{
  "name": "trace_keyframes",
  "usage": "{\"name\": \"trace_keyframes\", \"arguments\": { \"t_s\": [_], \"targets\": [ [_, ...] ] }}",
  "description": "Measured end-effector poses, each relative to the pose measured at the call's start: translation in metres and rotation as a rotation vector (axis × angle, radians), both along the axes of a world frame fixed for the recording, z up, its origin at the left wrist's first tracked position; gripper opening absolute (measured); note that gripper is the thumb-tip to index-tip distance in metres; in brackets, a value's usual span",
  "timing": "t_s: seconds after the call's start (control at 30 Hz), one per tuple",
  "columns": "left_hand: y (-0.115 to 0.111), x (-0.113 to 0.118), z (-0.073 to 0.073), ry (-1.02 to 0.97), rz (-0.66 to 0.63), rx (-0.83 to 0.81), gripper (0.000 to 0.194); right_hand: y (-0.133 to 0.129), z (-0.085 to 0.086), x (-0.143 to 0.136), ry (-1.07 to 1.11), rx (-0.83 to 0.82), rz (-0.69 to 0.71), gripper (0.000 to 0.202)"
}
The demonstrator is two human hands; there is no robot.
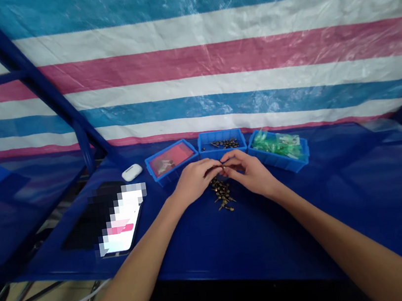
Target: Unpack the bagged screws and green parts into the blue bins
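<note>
My left hand and my right hand meet at the fingertips, just in front of the middle blue bin. Both are closed in a pinch around a small brass-coloured metal piece, mostly hidden by the fingers. Directly below them, a loose pile of small brass-coloured metal pieces with thin stems lies on the table. More small metal pieces are inside the middle bin.
Left of the middle bin is a blue bin with a pink-red sheet; the right blue bin holds green plastic bags. A white earbud case and a lit phone lie on the blue table. Striped sheeting hangs behind.
</note>
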State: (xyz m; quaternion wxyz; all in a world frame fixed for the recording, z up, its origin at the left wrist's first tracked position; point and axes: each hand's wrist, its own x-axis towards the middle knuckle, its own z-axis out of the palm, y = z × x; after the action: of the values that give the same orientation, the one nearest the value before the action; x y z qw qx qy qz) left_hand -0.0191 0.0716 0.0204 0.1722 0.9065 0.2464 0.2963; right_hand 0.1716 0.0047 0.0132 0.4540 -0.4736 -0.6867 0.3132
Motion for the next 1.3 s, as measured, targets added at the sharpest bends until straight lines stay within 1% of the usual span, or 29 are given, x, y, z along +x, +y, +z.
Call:
{"name": "trace_keyframes", "arguments": {
  "t_s": [0.07,0.13,0.23,0.33,0.4,0.5,0.63,0.7,0.8,0.87,0.9,1.0,1.03,1.07,1.13,1.17,1.2,1.23,1.3],
  "targets": [
    [0.000,0.000,0.000,-0.030,0.003,-0.005,0.016,0.000,0.001,0.000,-0.037,0.001,-0.012,0.023],
    [0.000,0.000,0.001,-0.055,0.019,0.001,0.015,0.001,0.002,0.001,-0.119,0.015,-0.044,0.022],
    [0.001,-0.001,0.001,-0.032,0.030,0.033,0.015,0.000,0.004,0.002,-0.335,0.080,-0.078,0.019],
    [0.002,-0.002,-0.001,0.035,0.024,0.071,0.016,-0.001,0.004,0.002,-0.558,0.174,-0.062,0.019],
    [0.003,-0.002,-0.004,0.060,0.014,0.080,0.017,-0.002,0.003,0.002,-0.649,0.201,-0.060,0.021],
    [0.003,-0.002,-0.005,0.061,-0.003,0.081,0.019,-0.001,0.001,0.002,-0.711,0.196,-0.058,0.023],
    [0.001,-0.003,0.003,0.095,-0.023,0.101,0.018,-0.002,0.001,0.001,-0.727,0.173,-0.030,0.022],
    [-0.001,-0.004,0.009,0.081,0.034,0.124,0.020,-0.005,0.002,-0.001,-0.728,0.161,-0.011,0.021],
    [-0.002,-0.007,0.016,0.050,0.185,0.177,0.028,-0.007,0.008,-0.005,-0.744,0.179,0.028,0.019],
    [-0.001,-0.010,0.018,0.058,0.274,0.235,0.034,-0.003,0.013,-0.005,-0.743,0.221,0.006,0.019],
    [0.000,-0.010,0.018,0.067,0.308,0.267,0.036,0.001,0.016,-0.004,-0.735,0.236,-0.050,0.021],
    [0.002,-0.011,0.017,0.088,0.353,0.350,0.043,0.015,0.023,0.005,-0.690,0.217,-0.311,0.029],
    [0.003,-0.011,0.016,0.090,0.354,0.370,0.044,0.017,0.025,0.008,-0.669,0.195,-0.366,0.031],
    [0.003,-0.010,0.016,0.088,0.354,0.387,0.045,0.017,0.027,0.011,-0.637,0.177,-0.381,0.032],
    [0.001,-0.009,0.015,0.082,0.351,0.404,0.045,0.009,0.035,0.011,-0.519,0.166,-0.319,0.027],
    [0.001,-0.009,0.014,0.084,0.343,0.404,0.044,0.001,0.041,0.008,-0.431,0.172,-0.264,0.024],
    [0.000,-0.008,0.014,0.090,0.333,0.401,0.043,-0.009,0.051,0.004,-0.335,0.186,-0.215,0.025],
    [0.000,-0.008,0.013,0.101,0.324,0.397,0.043,-0.020,0.062,-0.002,-0.244,0.218,-0.153,0.035],
    [0.000,-0.007,0.011,0.123,0.316,0.402,0.043,-0.043,0.089,-0.014,-0.100,0.332,-0.052,0.063]
  ]
}}
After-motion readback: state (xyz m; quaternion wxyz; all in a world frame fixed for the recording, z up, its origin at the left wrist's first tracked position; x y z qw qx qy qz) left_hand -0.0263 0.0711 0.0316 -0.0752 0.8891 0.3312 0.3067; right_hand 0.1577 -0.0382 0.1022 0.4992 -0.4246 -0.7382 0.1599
